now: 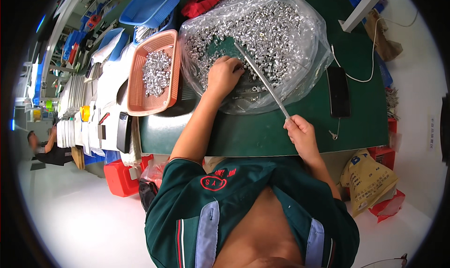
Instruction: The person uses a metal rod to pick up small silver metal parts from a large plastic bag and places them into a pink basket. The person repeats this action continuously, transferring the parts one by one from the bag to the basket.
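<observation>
My right hand grips the lower end of a long, thin metal rod. The rod slants up and left across a clear plastic bag spread on the green table. A wide heap of small silvery metal sleeves lies on the bag. Next to the rod's far half, my left hand rests low among the sleeves with its fingers curled in. Whatever those fingers hold is too small and too hidden to name. Close to the hand, a patch of green shows through the heap.
Left of the bag stands an orange basket with more small metal parts. Blue bins and a red cloth lie beyond. One phone is on the right, another on the left. Farther left, a person is visible.
</observation>
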Demonstrator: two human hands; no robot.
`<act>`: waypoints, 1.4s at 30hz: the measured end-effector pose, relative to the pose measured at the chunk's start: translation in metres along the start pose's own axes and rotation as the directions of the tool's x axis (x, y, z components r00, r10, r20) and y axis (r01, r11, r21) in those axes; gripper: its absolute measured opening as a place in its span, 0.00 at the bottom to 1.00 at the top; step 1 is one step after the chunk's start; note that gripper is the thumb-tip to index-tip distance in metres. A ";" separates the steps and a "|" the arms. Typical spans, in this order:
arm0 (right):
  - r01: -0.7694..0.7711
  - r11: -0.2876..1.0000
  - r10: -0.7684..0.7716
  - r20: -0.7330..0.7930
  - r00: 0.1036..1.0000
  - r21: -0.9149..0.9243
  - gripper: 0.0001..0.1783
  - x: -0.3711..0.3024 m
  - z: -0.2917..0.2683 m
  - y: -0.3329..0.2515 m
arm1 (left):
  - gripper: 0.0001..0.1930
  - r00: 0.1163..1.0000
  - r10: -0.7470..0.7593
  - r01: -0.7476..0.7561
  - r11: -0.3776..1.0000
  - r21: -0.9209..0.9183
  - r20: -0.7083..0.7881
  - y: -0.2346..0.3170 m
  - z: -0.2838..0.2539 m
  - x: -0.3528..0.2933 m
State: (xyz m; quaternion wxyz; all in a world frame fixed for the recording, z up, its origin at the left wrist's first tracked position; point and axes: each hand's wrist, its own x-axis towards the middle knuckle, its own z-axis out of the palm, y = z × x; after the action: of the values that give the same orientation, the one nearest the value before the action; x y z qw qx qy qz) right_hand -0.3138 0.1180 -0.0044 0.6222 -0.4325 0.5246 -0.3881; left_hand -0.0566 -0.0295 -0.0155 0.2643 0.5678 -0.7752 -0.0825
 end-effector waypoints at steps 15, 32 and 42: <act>0.035 0.991 -0.028 0.054 0.998 -0.127 0.13 -0.001 0.002 0.001 | 0.13 0.944 -0.079 0.209 -0.609 -0.765 0.320 -0.041 -0.024 -0.006; 0.051 0.975 -0.031 0.096 0.995 -0.216 0.12 -0.001 0.000 -0.004 | 0.07 0.924 -0.219 0.372 0.335 -0.866 0.313 -0.031 -0.074 0.007; -0.157 0.980 0.120 0.269 0.956 0.123 0.13 0.007 -0.014 -0.008 | 0.08 0.963 0.044 0.247 0.252 -0.936 0.266 -0.019 -0.057 0.007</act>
State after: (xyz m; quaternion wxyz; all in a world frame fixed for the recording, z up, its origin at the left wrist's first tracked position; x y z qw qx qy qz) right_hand -0.3265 0.1074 0.0003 0.7407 -0.3962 0.4382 -0.3198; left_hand -0.0140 -0.0325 0.0268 0.4541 0.3237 -0.5509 -0.6209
